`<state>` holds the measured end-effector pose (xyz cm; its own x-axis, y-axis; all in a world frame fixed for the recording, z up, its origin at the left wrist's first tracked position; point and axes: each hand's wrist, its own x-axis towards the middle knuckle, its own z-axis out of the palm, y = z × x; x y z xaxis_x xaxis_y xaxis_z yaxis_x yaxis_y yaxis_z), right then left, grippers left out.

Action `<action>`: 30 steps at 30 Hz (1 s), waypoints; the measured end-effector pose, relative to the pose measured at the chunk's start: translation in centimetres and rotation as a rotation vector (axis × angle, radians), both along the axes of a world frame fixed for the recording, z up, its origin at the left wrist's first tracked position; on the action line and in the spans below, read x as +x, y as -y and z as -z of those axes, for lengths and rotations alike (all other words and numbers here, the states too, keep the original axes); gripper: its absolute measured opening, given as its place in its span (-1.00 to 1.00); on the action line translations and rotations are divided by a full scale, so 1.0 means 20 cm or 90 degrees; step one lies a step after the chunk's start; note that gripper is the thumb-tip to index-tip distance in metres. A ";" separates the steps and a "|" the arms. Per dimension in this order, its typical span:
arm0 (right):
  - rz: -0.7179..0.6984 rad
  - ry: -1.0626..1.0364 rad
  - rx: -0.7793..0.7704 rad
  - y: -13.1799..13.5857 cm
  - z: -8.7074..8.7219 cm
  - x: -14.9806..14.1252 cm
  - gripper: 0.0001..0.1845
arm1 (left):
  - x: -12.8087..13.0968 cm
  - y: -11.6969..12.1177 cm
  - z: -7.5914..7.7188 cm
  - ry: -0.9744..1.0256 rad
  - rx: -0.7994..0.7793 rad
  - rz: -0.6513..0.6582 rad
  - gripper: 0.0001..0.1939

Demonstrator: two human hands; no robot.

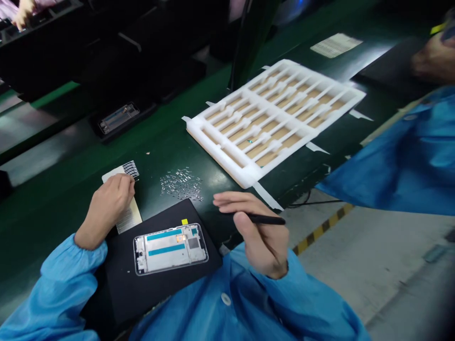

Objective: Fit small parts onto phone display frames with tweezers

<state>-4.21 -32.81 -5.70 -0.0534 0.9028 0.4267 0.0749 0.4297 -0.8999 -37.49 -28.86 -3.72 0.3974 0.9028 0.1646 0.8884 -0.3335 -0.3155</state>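
Note:
My left hand (111, 204) lies on a pale sheet of fine strips (130, 219), fingers curled together at its right edge; their tips are partly hidden. Dark and white strips show at the sheet's top. My right hand (261, 232) is raised beside the mat, closed around a slim black pen-shaped tool (268, 219) whose working end I cannot make out. Between the hands, a phone frame (167, 265) with two blue strips and a yellow tab rests on a black mat (121, 289). Many tiny shiny metal pieces (182, 184) are scattered on the green table beyond it.
A white foam tray (250, 175) with slotted compartments stands on the table at right, white tape at its edges. Another phone frame (119, 117) sits at the back left. A printed sheet (336, 45) lies far right. A co-worker's blue sleeve (405, 156) is close on the right.

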 end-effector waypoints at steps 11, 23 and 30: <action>-0.210 0.357 0.190 0.14 -0.05 -0.12 -0.72 | 0.38 0.45 -0.20 0.201 -0.064 0.338 -0.77; -0.222 0.451 0.125 0.03 0.08 -0.10 -0.74 | 0.28 0.50 -0.10 0.204 -0.146 0.158 -0.76; -0.231 0.481 0.139 0.00 0.08 -0.10 -0.72 | 0.25 0.52 -0.04 0.219 -0.144 0.171 -0.73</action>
<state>-6.23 -32.90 -7.35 -0.6614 0.6772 0.3224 0.4449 0.7003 -0.5582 -32.47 -39.26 -2.82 0.5782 0.8040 0.1388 0.8014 -0.5916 0.0886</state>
